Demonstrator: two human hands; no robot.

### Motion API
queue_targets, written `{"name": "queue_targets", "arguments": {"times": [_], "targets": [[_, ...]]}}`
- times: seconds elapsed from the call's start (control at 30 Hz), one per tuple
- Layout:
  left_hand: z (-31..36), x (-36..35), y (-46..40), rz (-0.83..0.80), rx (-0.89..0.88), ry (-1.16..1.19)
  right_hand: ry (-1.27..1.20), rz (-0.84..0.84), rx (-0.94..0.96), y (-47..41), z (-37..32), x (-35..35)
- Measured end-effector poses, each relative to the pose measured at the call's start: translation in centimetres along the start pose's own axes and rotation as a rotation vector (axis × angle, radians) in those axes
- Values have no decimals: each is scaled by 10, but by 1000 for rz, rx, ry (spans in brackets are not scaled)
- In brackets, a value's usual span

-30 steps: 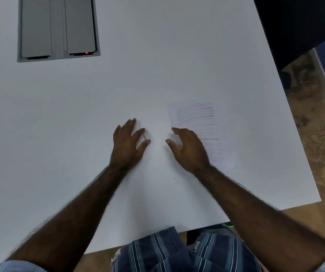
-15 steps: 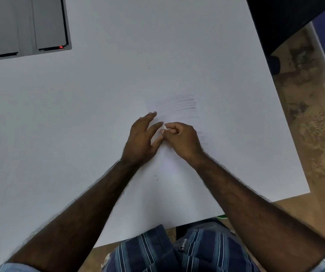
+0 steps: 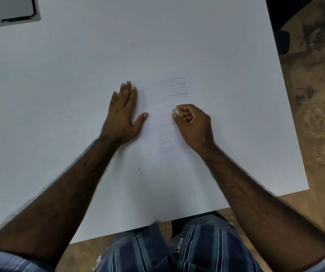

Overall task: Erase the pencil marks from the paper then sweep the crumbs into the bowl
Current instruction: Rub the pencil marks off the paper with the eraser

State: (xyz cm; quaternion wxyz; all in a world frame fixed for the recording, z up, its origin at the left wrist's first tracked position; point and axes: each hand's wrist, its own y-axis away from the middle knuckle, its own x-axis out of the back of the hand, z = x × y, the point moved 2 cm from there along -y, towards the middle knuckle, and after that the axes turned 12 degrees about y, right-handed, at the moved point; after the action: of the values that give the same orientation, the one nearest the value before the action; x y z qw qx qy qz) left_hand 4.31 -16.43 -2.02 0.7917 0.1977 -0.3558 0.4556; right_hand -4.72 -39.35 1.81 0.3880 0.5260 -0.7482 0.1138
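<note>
The right hand [image 3: 194, 122] is curled into a loose fist and pinches a small white eraser [image 3: 175, 110] between thumb and forefinger, its tip at the right-hand side of the pencil marks [image 3: 169, 112], touching the sheet or just above it; which of the two cannot be told. The left hand [image 3: 123, 114] lies flat with fingers straight and thumb spread, pressing on the surface just to the left of the marks, apparently to steady the paper [image 3: 157, 134]. The paper is white on a white table [image 3: 59, 85], so its edges are hard to make out, but the band of faint horizontal strokes runs from above the right hand's knuckles down to near its wrist. The strokes look pale yet unbroken across the whole band, so the erasing appears to be barely begun or about to begin. Two tiny dark specks [image 3: 140, 171] sit on the surface nearer the person, between the forearms; whether they are crumbs is unclear. No bowl shows anywhere in view, so the sweeping step seems wholly ahead. At the far left corner a grey panel [image 3: 10, 10] is set into the table, and the brown floor [image 3: 314, 95] lies beyond the right edge.
</note>
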Motion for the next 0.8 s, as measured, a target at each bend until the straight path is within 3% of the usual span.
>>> {"name": "queue_targets", "arguments": {"times": [0.3,0.57,0.8], "targets": [[1,-26,25,34,-85,-70,32,-25,26,9,35,18],[14,-39,56,61,-22,-11,69,-23,47,38,50,23],[17,-42,64,104,-5,12,144,116,138,40,30,5]]}}
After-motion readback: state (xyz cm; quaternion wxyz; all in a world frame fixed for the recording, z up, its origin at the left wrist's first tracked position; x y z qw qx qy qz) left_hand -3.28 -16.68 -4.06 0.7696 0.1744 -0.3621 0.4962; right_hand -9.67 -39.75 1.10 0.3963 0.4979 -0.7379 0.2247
